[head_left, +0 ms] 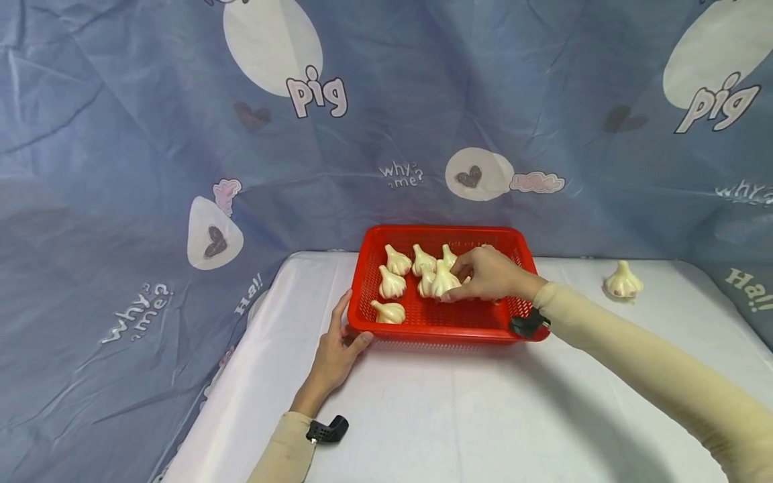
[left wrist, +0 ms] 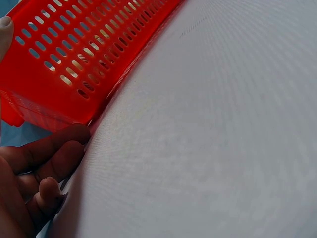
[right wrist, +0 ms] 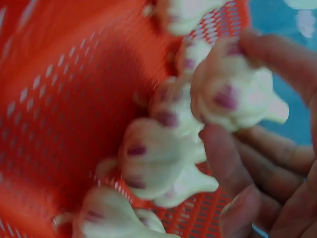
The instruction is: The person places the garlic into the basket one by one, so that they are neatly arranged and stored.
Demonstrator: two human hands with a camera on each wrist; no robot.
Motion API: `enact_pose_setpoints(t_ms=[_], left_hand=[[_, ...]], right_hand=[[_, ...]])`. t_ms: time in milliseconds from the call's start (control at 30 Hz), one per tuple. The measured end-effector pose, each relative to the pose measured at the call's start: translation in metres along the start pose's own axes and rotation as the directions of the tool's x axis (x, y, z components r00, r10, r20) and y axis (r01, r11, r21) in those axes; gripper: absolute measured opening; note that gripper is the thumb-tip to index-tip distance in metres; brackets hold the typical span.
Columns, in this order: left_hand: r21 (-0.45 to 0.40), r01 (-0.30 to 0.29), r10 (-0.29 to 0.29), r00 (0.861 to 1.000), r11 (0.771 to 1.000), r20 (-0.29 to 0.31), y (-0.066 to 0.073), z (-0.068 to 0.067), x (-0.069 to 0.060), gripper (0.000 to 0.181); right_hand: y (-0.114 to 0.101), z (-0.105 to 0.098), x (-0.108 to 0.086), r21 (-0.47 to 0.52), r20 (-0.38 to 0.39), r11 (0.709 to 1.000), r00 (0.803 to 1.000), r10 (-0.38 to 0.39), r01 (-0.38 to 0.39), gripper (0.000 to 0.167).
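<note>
A red plastic basket (head_left: 435, 330) with slotted walls stands on the white-covered table and contains several garlic bulbs (head_left: 392, 283). At its front left corner, my left hand (head_left: 334, 354) holds the basket, thumb on the front and fingers along the left side. In the left wrist view, the fingers (left wrist: 67, 156) curl near the basket's lower edge. My right hand (head_left: 492, 274) pinches one garlic bulb (right wrist: 233, 89) between thumb and fingers over the basket. Below that bulb, other bulbs lie in the basket, some partly hidden by the hand.
Apart from the basket, a single garlic bulb (head_left: 624, 280) sits on the right of the white tablecloth (head_left: 459, 416). A blue printed curtain (head_left: 338, 168) hangs behind the table and down its left side.
</note>
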State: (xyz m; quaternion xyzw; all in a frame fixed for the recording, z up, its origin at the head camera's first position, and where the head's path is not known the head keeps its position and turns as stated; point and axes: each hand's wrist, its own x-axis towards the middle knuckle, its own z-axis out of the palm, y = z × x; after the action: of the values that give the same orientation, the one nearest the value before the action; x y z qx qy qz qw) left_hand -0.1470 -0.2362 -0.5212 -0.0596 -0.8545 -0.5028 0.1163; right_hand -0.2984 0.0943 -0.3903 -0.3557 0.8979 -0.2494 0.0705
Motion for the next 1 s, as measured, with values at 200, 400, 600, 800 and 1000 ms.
enact_pose_setpoints(t_ms=[200,400,600,800,1000], left_hand=[[-0.005,0.01,-0.01,1.0,1.0,0.007,0.0,0.0,-0.001,0.092],[-0.006,0.006,-0.006,1.0,1.0,0.01,-0.001,-0.001,-0.001,0.091],[-0.015,0.006,-0.005,1.0,1.0,0.013,0.0,-0.001,0.0,0.09],[-0.019,-0.006,0.006,1.0,1.0,0.019,0.001,-0.001,0.0,0.09],[-0.02,0.004,-0.004,1.0,1.0,0.02,0.001,-0.001,-0.001,0.09]], right_hand=[[0.002,0.004,0.007,-0.035,0.084,0.998,0.995,-0.056,0.059,0.041],[0.0,0.009,0.011,-0.17,0.1,0.971,0.983,-0.154,0.17,0.046],[-0.01,0.01,0.016,-0.2,0.154,0.965,0.978,-0.137,0.167,0.051],[-0.013,0.016,0.021,-0.254,0.197,0.949,0.971,-0.136,0.184,0.053],[-0.014,0.025,0.025,-0.262,0.233,0.931,0.952,-0.196,0.256,0.037]])
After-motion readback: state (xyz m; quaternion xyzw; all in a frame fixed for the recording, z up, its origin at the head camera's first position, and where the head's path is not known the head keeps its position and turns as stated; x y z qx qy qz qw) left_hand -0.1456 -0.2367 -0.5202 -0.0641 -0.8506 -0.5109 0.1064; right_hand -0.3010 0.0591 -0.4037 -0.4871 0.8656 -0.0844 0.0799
